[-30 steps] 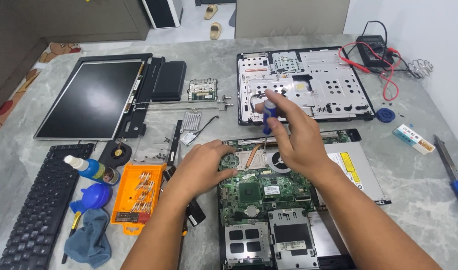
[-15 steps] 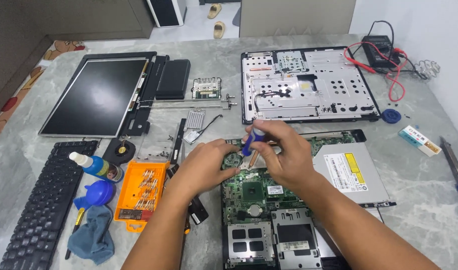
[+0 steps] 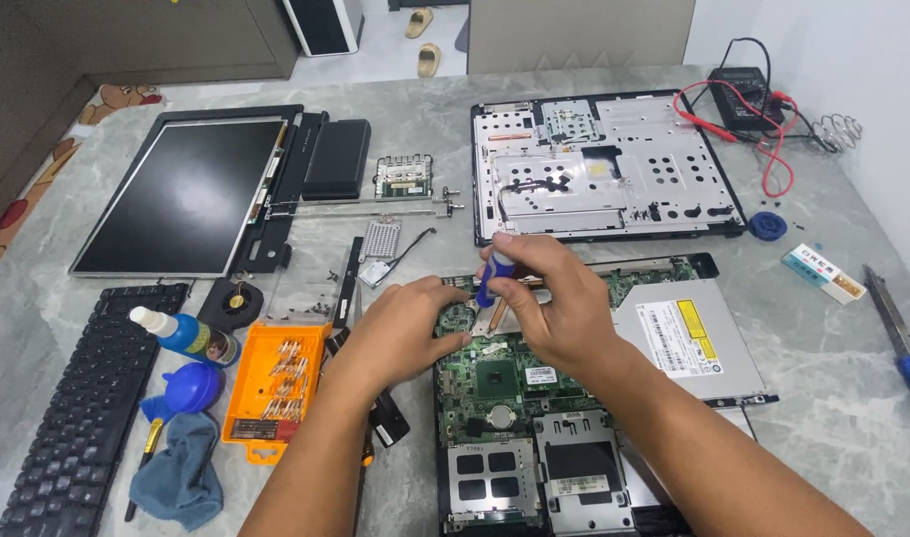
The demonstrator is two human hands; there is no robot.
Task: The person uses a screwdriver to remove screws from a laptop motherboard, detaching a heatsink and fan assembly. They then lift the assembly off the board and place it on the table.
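Right hand: the right hand [image 3: 559, 303] is closing its fingers around a blue-handled screwdriver [image 3: 492, 277], holding it upright with the tip pointing down at the board.
Left hand: the left hand [image 3: 407, 328] is resting palm down on the left edge of the green motherboard [image 3: 495, 383], fingers loosely curled and clamped on nothing.
Hands together: the two hands are sitting just beside each other, the fingertips nearly meeting at the screwdriver's shaft.
Screwdriver tip: it seems to be touching a copper part near the board's upper left corner, though the fingers are hiding the exact spot.
Motherboard: it is lying flat on the grey bench [image 3: 852, 398], directly under both hands and running down between the forearms.
Right of the right hand: a silver optical drive [image 3: 688, 338] is sitting against the board's right edge.
Beyond the hands: a metal laptop chassis [image 3: 604, 169] is lying open, with a meter and red leads [image 3: 748, 104] further right.
Left of the left hand: an orange screw tray [image 3: 271, 383] is lying near, then a blue bottle [image 3: 181, 333], a blue cloth [image 3: 181, 472] and a black keyboard [image 3: 72, 408].
Far left, beyond: a dark screen panel [image 3: 181, 194] is lying flat.
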